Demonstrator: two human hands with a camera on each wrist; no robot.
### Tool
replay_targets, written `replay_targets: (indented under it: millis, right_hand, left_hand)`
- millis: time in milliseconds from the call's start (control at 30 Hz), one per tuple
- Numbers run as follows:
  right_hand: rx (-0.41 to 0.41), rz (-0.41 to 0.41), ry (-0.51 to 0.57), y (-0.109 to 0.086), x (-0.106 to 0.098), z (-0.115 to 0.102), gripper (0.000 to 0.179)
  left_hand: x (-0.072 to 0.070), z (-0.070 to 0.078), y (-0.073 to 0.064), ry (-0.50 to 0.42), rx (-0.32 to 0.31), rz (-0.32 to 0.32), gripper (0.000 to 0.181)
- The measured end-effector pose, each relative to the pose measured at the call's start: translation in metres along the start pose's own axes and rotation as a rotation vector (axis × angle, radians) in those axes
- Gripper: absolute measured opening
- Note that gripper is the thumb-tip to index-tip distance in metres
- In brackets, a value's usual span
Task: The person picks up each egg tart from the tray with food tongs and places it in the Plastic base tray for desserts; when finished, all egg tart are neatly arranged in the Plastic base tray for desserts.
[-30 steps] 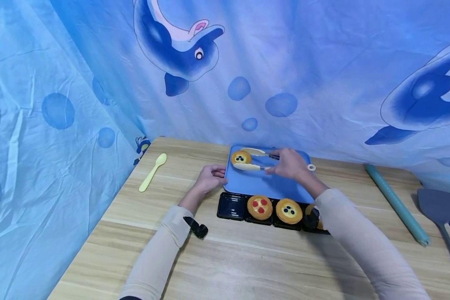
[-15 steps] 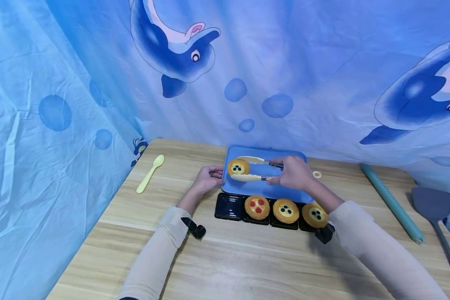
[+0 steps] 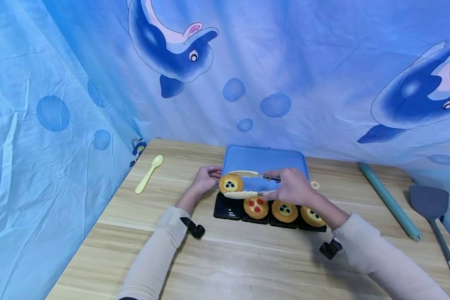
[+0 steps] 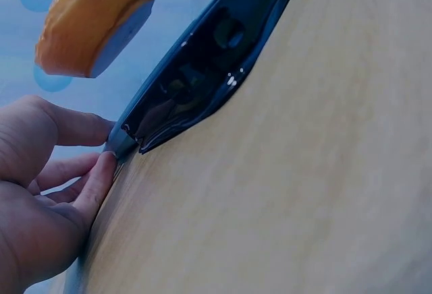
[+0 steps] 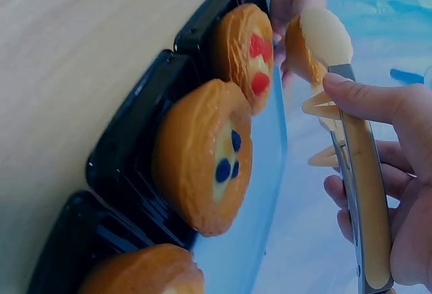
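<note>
My right hand [image 3: 294, 186] grips a pair of tongs [image 3: 243, 194] with cream-coloured tips. Between the tips sits an egg tart [image 3: 230, 183] with dark blue berries, raised near the front-left corner of the blue tray [image 3: 264, 156]. My left hand [image 3: 204, 180] pinches the tray's left edge between thumb and fingers, which the left wrist view shows closely. Along the tray's front lies a row of black square containers. The leftmost container [image 3: 228, 207] holds nothing. The others hold a red-topped tart [image 3: 256, 208] and two blue-topped tarts, one [image 3: 284, 211] in the middle and one [image 3: 312, 216] rightmost.
A pale yellow spoon [image 3: 148, 174] lies at the left of the wooden table [image 3: 225, 262]. To the right are a teal rod [image 3: 390, 202] and a grey spatula [image 3: 429, 202]. A blue curtain [image 3: 303, 75] with dolphins stands behind the table.
The tongs have carried the berry tart from the tray's back left toward the front-left corner, near the leftmost container. My right hand moved nearer with them. My left hand stays at the tray's edge.
</note>
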State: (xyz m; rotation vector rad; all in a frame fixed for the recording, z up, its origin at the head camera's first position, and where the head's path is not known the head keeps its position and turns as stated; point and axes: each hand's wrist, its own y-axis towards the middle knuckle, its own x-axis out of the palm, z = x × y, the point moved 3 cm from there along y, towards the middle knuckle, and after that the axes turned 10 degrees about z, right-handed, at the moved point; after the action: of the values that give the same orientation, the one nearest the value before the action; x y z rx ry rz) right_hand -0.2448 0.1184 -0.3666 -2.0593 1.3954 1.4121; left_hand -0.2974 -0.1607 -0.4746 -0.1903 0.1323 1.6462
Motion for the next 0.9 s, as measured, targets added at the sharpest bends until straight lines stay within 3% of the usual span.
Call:
replay_targets:
  millis: [333, 900]
  right_hand:
    - [-0.036, -0.025, 0.025, -0.016, 0.008, -0.006, 0.063]
    - [-0.06, -0.05, -0.069, -0.022, 0.015, -0.012, 0.061]
  left_hand:
    - [-0.001, -0.001, -0.001, 0.013, -0.007, 0.004, 0.048]
    - [-0.002, 0.003, -0.003, 0.008, -0.013, -0.003, 0.05]
